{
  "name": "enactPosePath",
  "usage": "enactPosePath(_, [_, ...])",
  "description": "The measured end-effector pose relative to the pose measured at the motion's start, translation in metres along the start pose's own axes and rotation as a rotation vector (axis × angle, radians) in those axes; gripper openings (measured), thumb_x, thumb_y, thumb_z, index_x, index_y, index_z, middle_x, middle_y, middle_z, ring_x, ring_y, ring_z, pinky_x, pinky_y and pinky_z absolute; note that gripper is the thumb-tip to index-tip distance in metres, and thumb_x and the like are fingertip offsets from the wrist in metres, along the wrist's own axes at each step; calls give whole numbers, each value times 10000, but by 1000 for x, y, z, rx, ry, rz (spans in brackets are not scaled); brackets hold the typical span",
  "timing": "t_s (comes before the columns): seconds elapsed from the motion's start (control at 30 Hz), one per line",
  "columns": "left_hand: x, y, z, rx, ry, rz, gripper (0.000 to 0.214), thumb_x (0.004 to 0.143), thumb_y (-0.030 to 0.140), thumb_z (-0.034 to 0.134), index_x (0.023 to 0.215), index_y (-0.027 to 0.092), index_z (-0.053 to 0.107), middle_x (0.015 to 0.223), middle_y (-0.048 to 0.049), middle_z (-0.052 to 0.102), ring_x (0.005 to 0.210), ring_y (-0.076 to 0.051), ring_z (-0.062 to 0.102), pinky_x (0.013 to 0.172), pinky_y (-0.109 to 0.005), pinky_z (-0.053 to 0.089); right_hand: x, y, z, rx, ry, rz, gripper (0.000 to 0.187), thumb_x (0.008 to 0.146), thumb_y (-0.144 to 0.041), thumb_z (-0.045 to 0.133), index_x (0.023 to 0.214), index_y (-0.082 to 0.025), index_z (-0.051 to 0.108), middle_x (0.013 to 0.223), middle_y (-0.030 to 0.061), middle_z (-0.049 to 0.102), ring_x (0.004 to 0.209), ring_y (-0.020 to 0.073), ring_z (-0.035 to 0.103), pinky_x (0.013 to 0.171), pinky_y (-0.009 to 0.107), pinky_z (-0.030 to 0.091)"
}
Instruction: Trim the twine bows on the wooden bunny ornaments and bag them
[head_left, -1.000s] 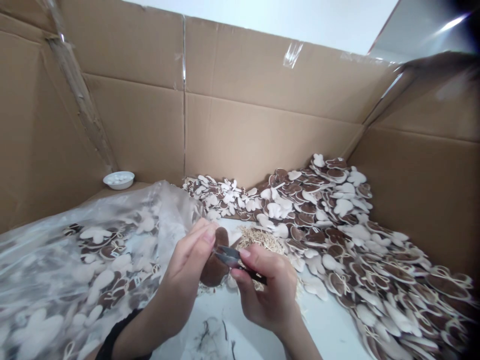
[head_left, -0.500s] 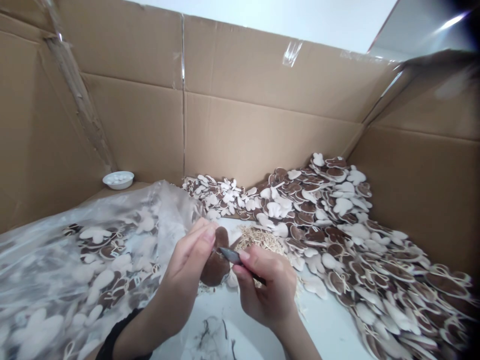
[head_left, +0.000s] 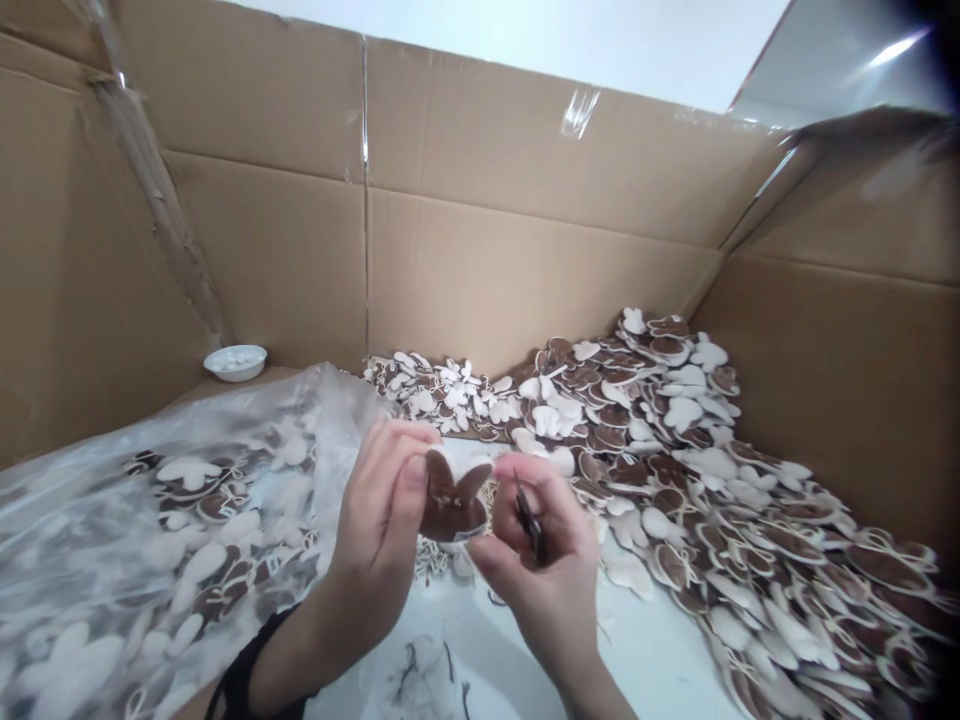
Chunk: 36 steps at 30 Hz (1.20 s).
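Observation:
My left hand (head_left: 382, 520) pinches a brown rabbit-shaped ornament (head_left: 451, 500) by its left ear, holding it upright in front of me. My right hand (head_left: 538, 570) is closed around small black thread snips (head_left: 529, 520), whose blades point up just to the right of the ornament without touching it. Both hands hover above a small heap of pale string ends (head_left: 495, 495) on the white table (head_left: 652, 650).
A large heap of brown and white rabbit ornaments (head_left: 675, 450) covers the right side and back. A clear plastic bag (head_left: 165, 520) of the same ornaments lies at the left. A small white dish (head_left: 235, 361) sits at the back left. Cardboard walls (head_left: 487, 260) surround the area.
My left hand has lifted and turned the ornament so its ears point up. My right hand has drawn the snips away from it and tilted them upright.

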<state>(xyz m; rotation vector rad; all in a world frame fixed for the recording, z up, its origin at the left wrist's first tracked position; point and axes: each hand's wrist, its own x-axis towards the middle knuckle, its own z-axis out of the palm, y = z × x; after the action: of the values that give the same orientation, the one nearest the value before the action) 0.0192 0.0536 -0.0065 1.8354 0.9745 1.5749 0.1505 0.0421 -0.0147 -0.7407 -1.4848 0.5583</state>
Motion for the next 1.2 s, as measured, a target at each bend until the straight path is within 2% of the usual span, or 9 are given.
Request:
enactPosePath(0.1, [-3,-7,1,141,51,271,236,974,191,308,907,249,527,938,-22,507,896,-190,468,817,-343,359,-1,0,-2,-159,-2,-90,121,781,-156,661,810,-225,565,593,-64,500,455,82,416,388,179,323])
enactPosePath(0.17, [-4,-8,1,112,34,344,227,976,243,308,956,263,533,935,-32,499,898,-209,455,818,-368,356,-1,3,-8,-232,25,-247,150,797,-87,602,862,-222,591,657,-32,578,505,107,487,428,208,373])
enactPosePath(0.3, [-3,-1,-3,-6,-45,325,273,966,400,317,921,248,539,921,-44,480,891,-223,448,810,-373,360,1,13,-21,-421,11,-601,260,838,-35,481,997,-193,612,708,27,618,530,145,503,438,261,374])
enactPosePath(0.43, [-2,5,-9,32,-168,273,88,931,293,431,926,234,496,924,-45,489,899,-216,473,794,-348,390,0,19,-25,-535,38,-713,166,878,-106,504,963,-199,613,754,47,661,512,152,494,414,278,352])
enactPosePath(0.53, [-2,10,-10,132,-204,317,164,859,135,482,996,226,485,950,-39,510,921,-198,497,820,-318,407,-1,19,-25,-539,54,-732,144,889,-133,517,972,-205,611,767,47,664,512,150,490,419,282,357])
enactPosePath(0.63, [-3,14,-10,195,-164,354,234,824,80,486,1011,219,507,964,-30,520,926,-177,509,844,-285,407,0,18,-24,-506,34,-707,166,892,-134,511,1001,-221,601,720,27,638,481,141,456,403,272,331])
enactPosePath(0.83, [-3,16,-13,368,-219,326,283,796,37,492,1010,220,473,998,-47,522,985,-201,510,866,-305,414,6,20,-19,-475,16,-592,433,870,-57,438,1271,-208,493,720,22,623,515,155,529,422,269,382])
enactPosePath(1.03, [-2,13,-10,424,-190,294,232,797,16,468,935,202,450,990,-41,481,956,-173,518,832,-272,418,5,23,-20,-563,-56,-618,387,851,-39,461,1190,-200,556,899,58,698,605,159,584,471,272,435])
enactPosePath(1.2, [-1,8,-4,371,-156,264,251,763,-32,444,870,195,436,988,-36,445,942,-155,506,812,-254,413,8,19,-20,-475,-94,-531,438,815,19,397,1153,-200,568,979,50,704,711,143,640,557,253,503])
